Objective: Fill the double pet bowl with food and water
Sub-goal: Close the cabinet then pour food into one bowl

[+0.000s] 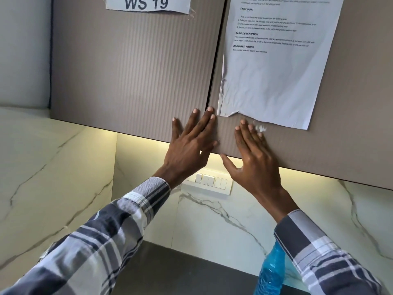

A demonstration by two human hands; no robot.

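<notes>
Two hands: the left hand (189, 143) and the right hand (253, 154) both lie flat, fingers straight, gripping nothing, pressed on the lower corners of two wall-cabinet doors.
Left door (131, 71): the left hand's fingertips span the seam at this door's lower right corner.
Right door (350, 124): the right hand presses its lower left corner, just under the taped task sheet (276, 71).
Step in hand: probably pushing the doors, either shutting them or releasing a push latch; which one I cannot tell.
Doing it well: press evenly near the seam, keep the fingers off the sheet's torn lower edge.
Pet bowl: not in view anywhere.
Water: a blue bottle (271, 271) stands at the counter's (191, 271) right end, partly behind the right sleeve.
Cut off: the "WS 19" label (146, 4) and the sheet's top; its small print is unreadable.
Hidden: the cabinet's contents.
</notes>
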